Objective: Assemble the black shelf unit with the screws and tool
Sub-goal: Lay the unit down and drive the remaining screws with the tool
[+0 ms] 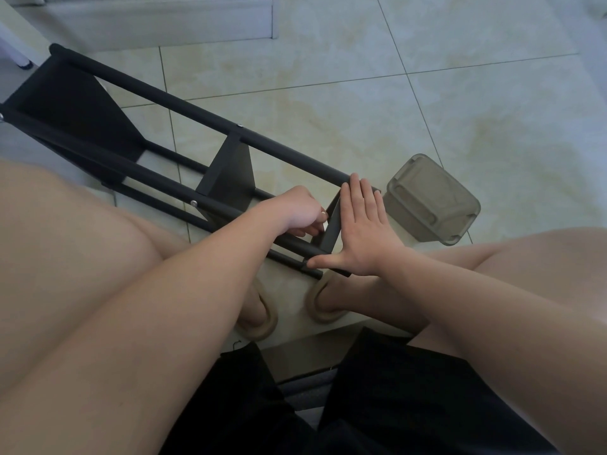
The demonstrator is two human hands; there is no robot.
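Shows black shelf unit (170, 98) sideways on tile (328, 54). Presses right hand (363, 231), fingers straight, against its near end panel (332, 223); curls left hand (295, 208) just inside, grasp unclear. Risks knocking panel askew by uneven pushing.

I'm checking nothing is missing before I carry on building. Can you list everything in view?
shelf unit: one, black, on its side on the floor, upper left to centre
screws: two visible, silver, in the shelf unit's rails
container: one, translucent grey, on the floor right of the shelf unit
slippers: two, beige, on the feet, below the shelf unit
floor: pale tiles
shorts: one, black, bottom
left hand: one, fingers curled at the near panel, contents hidden
right hand: one, flat against that panel, thumb on a rail
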